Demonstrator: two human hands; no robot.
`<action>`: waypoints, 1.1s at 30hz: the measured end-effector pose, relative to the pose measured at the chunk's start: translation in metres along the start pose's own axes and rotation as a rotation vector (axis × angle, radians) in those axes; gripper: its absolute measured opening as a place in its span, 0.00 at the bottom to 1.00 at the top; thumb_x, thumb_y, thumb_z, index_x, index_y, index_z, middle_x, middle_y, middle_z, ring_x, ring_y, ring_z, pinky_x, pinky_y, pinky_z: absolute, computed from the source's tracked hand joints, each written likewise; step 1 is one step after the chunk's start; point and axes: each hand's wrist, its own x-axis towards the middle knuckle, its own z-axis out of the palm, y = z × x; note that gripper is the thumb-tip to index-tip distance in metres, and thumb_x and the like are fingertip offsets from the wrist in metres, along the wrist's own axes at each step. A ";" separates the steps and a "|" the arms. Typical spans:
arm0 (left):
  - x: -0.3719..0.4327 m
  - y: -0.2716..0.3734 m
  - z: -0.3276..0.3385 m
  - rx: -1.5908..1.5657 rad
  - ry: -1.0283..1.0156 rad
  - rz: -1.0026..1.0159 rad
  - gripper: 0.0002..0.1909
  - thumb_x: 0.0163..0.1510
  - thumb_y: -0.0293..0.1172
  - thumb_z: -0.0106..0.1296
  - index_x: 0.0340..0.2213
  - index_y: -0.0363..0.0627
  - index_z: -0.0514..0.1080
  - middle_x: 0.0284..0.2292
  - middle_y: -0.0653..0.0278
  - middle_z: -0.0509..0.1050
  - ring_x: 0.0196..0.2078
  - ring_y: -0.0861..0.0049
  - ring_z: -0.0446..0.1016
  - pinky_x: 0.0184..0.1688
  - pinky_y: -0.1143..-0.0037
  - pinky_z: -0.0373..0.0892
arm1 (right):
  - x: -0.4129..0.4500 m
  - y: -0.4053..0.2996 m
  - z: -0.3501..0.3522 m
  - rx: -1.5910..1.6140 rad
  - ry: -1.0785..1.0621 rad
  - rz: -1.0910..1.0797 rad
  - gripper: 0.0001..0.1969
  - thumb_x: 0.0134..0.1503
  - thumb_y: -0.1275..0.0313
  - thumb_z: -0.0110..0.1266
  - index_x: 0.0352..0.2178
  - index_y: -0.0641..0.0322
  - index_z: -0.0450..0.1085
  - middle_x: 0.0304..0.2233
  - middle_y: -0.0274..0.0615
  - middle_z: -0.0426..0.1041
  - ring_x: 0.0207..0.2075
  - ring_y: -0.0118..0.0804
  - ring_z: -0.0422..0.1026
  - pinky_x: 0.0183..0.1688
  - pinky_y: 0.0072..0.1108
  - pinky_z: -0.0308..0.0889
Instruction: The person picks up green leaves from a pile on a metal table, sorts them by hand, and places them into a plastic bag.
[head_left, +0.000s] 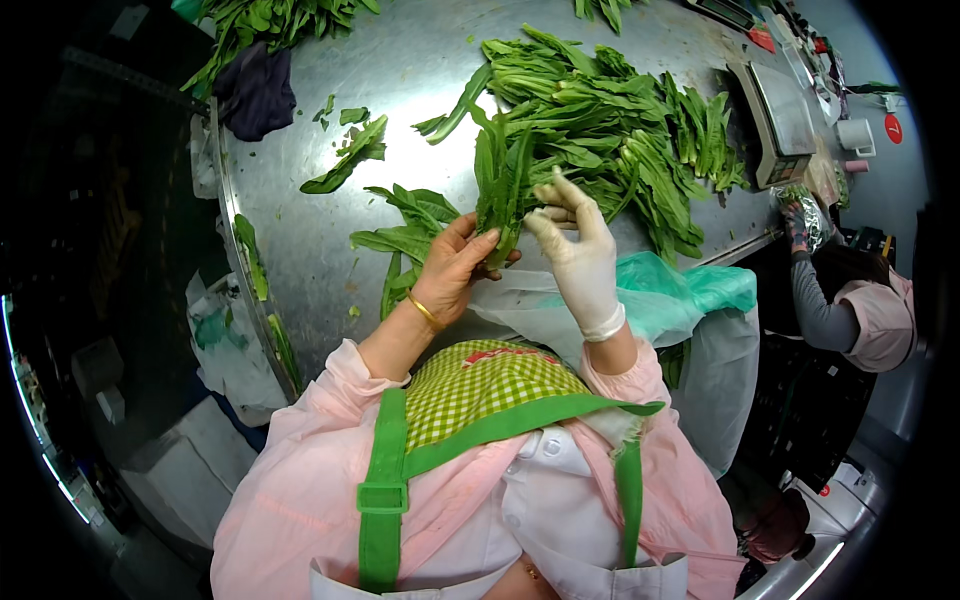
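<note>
My left hand (455, 274), bare and with a gold bangle at the wrist, grips the base of a bunch of long green leaves (496, 176) held upright over the metal table. Just to its right is my right hand (577, 251) in a pale glove, fingers curled and apart beside the bunch; nothing shows in them. A large heap of leafy greens (592, 112) lies beyond both hands. Loose leaves (409, 236) rest left of my left hand, and a single leafy piece (349, 159) lies farther left.
A digital scale (780, 112) stands at the right. Green and clear plastic bags (686, 289) hang at the near table edge. A dark cloth (256, 91) and more greens (281, 22) lie at the far left. A co-worker (855, 307) is at the right, holding a clear bag.
</note>
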 end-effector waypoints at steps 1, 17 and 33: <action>-0.001 0.001 0.000 -0.009 0.012 0.012 0.19 0.56 0.35 0.53 0.47 0.42 0.64 0.36 0.67 0.74 0.33 0.80 0.75 0.31 0.83 0.69 | -0.002 -0.006 -0.002 -0.080 -0.058 -0.076 0.29 0.49 0.68 0.63 0.52 0.67 0.63 0.39 0.45 0.72 0.37 0.32 0.71 0.41 0.21 0.68; 0.008 -0.002 -0.003 0.221 0.180 0.302 0.16 0.57 0.28 0.50 0.45 0.37 0.61 0.40 0.62 0.73 0.37 0.79 0.74 0.33 0.82 0.72 | -0.015 0.015 0.026 -0.242 0.059 -0.115 0.17 0.42 0.71 0.66 0.34 0.63 0.71 0.24 0.39 0.72 0.24 0.41 0.72 0.28 0.27 0.66; 0.019 0.011 -0.030 -0.115 0.114 0.220 0.15 0.59 0.32 0.46 0.45 0.39 0.62 0.41 0.59 0.71 0.46 0.64 0.73 0.43 0.65 0.74 | -0.028 -0.003 0.014 -0.325 -0.259 -0.180 0.25 0.42 0.70 0.67 0.43 0.64 0.69 0.30 0.40 0.73 0.28 0.34 0.71 0.35 0.25 0.67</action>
